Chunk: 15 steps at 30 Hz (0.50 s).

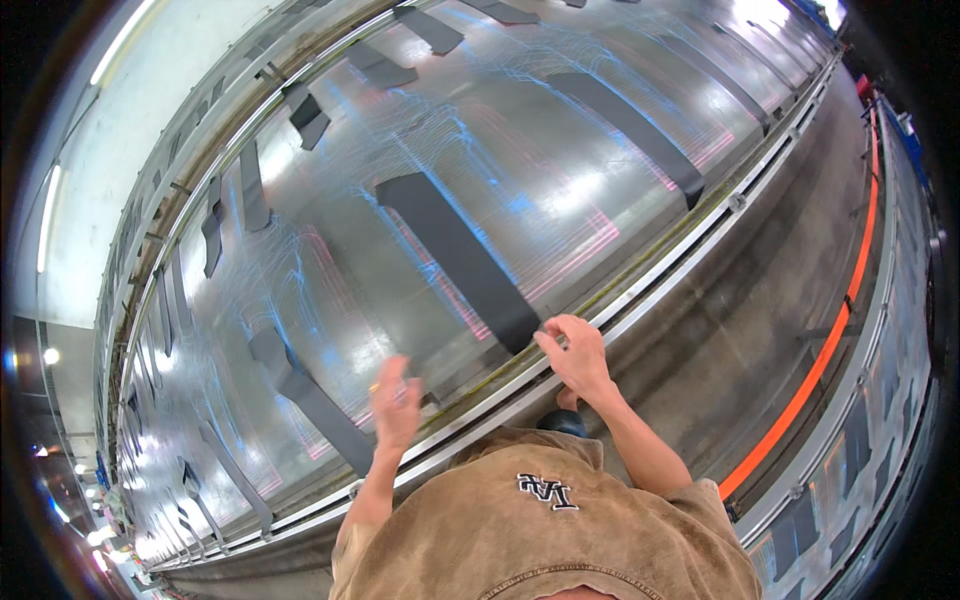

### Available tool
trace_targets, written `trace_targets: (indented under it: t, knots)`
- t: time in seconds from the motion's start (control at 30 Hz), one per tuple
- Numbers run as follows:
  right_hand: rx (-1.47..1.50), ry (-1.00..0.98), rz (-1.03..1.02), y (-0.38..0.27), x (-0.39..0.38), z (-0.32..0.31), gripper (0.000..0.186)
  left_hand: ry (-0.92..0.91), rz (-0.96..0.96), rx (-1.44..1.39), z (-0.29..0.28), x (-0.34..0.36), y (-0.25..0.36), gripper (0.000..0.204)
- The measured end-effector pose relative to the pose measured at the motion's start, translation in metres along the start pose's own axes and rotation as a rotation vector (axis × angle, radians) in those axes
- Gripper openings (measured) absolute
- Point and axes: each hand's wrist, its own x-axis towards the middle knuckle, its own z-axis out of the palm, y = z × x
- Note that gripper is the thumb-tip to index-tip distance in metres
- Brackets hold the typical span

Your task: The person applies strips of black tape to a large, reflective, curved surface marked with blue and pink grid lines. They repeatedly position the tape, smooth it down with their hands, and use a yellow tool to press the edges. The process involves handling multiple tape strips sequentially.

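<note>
A long dark grey strip of cloth-like material (460,255) lies flat on the shiny grey table, its near end by the table's edge. At that end's right corner is my right hand (576,355), its fingers curled together. Whether they pinch the corner or only touch it is hard to see. My left hand (396,400) is over the near edge of the table, left of the strip and smeared by motion, with nothing visible in it. Another dark grey strip (310,395) with a shaped far end lies to the left of this hand.
More dark strips (635,130) lie spaced along the table (545,235), among blue and pink lines. A metal rail (690,255) runs along its near edge. Behind on the right are an orange bar (835,345) and a second table with dark pieces (795,530).
</note>
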Motion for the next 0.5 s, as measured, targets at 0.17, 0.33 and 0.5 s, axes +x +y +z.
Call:
trace_targets:
  t: [0.17, 0.33, 0.5]
  knots:
    - [0.055, -0.004, -0.113, -0.077, -0.062, 0.08, 0.018, 0.282, -0.625, 0.186, -0.095, -0.119, -0.128, 0.059]
    - [0.174, -0.454, 0.024, -0.126, -0.103, 0.164, 0.029, 0.099, -1.054, -0.341, -0.113, -0.147, -0.122, 0.077]
    - [0.183, -0.675, 0.15, -0.139, -0.122, 0.218, 0.039, 0.155, -1.125, -0.555, -0.11, -0.144, -0.134, 0.069]
